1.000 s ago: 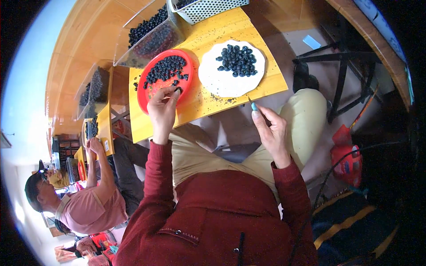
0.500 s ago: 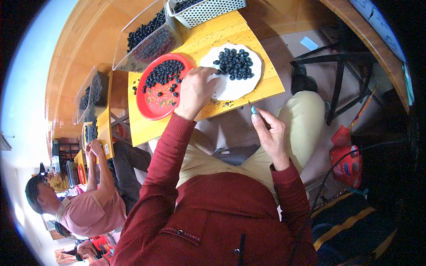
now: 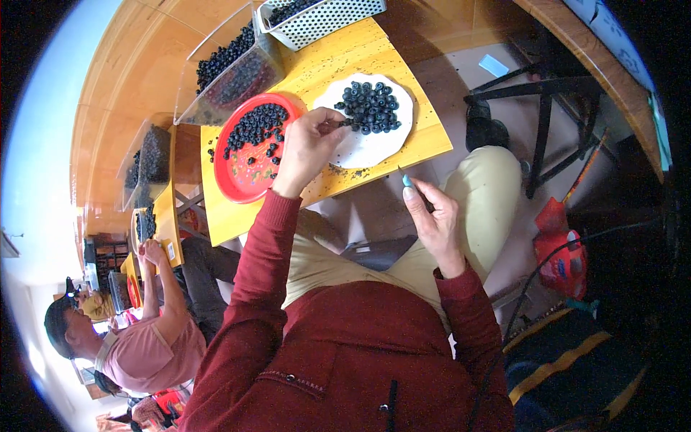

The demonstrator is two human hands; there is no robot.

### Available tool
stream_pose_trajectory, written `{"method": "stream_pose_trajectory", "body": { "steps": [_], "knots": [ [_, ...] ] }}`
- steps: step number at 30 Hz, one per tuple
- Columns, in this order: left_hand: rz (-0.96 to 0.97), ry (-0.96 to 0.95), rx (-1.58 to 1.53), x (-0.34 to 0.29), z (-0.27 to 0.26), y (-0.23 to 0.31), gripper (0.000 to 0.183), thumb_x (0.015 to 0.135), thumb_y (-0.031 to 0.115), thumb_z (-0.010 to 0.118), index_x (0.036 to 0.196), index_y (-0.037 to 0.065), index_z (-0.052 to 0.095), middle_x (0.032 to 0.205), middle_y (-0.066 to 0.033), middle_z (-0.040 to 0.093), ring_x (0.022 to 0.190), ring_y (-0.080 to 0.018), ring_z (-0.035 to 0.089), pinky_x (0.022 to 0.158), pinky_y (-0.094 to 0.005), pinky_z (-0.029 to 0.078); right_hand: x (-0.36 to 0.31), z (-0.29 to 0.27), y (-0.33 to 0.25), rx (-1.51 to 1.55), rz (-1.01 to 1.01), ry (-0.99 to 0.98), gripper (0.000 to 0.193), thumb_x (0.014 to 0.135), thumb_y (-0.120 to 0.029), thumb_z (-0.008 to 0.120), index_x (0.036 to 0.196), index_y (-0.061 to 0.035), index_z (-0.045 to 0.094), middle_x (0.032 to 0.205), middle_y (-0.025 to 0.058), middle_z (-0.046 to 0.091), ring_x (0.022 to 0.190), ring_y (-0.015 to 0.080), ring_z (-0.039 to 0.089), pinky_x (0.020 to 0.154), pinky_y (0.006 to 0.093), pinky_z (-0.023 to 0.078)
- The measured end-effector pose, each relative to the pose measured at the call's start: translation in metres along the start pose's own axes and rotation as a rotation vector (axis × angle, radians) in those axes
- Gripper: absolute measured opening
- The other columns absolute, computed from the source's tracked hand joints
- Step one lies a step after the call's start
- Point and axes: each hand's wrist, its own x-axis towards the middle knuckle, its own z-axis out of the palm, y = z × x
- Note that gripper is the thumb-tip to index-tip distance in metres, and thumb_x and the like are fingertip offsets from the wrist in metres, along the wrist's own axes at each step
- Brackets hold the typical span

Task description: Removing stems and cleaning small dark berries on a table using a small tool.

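My left hand (image 3: 311, 147) reaches over the left rim of a white scalloped plate (image 3: 347, 153). Its thumb and forefinger are pinched together at a small dark round bead-like piece (image 3: 345, 123). A cluster of similar dark pieces (image 3: 372, 109), several with pale centres, lies on the plate. Left of that hand is a round red tray (image 3: 234, 183) with a patterned bottom, partly covered by more dark pieces (image 3: 259, 126). Lower right, off the table edge, my right hand (image 3: 437, 219) is closed on a thin pointed tool (image 3: 407, 180) with a turquoise handle, tip upward.
A clear bin (image 3: 234, 75) and a white perforated basket (image 3: 324, 23), both holding dark pieces, stand at the far side of the yellow table (image 3: 425, 137). Crumbs dot the tabletop. At left a co-worker (image 3: 147, 345) handles similar pieces. A red bag (image 3: 563, 266) lies at right.
My left fingers have drawn together into a pinch on a dark piece at the plate's left side. The whole view has shifted slightly; my right hand still holds the tool.
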Motion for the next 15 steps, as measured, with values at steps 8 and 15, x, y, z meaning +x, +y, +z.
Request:
{"method": "stream_pose_trajectory", "body": {
  "steps": [8, 15],
  "knots": [
    [-0.223, -0.015, -0.891, -0.033, 0.003, 0.003, 0.013, 0.087, 0.001, 0.070, 0.100, -0.001, 0.070, 0.086, -0.0051, 0.070, 0.074, -0.0110, 0.066, 0.070, -0.0248, 0.055, 0.001, 0.008, 0.002, 0.003, -0.026, 0.016, 0.032, 0.096, -0.025, 0.064, 0.110, 0.0035, 0.068, 0.092, 0.0152, 0.072, 0.083, 0.0178, 0.067, 0.073, 0.0307, 0.052],
    [-0.372, -0.001, -1.576, -0.046, 0.007, -0.002, 0.017, 0.095, 0.004, 0.059, 0.112, 0.002, 0.063, 0.100, -0.0105, 0.067, 0.086, -0.0185, 0.067, 0.077, -0.0291, 0.058, 0.000, 0.009, 0.000, -0.048, 0.036, -0.008, 0.031, 0.096, -0.026, 0.064, 0.109, 0.0016, 0.069, 0.082, 0.0092, 0.069, 0.073, 0.0126, 0.062, 0.067, 0.0292, 0.050]
  ]
}}
